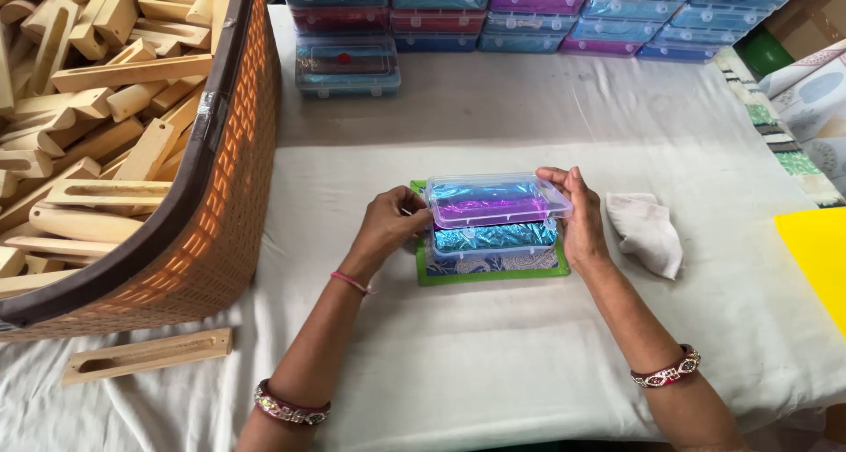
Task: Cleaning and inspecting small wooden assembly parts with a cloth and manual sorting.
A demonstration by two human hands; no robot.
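On the cloth-draped surface (493,346) my left grip (388,227) and right grip (577,218) each pinch an end of the clear plastic lid (498,201) over the foil-lined box (493,239), a crumpled rag (648,232) right of it, a woven orange basket (220,205) of wooden blocks left, stacked glossy boxes (546,11) beyond.

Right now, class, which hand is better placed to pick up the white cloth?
The right hand: the white cloth lies just beside it, while the left hand is across the clear plastic box both hold.
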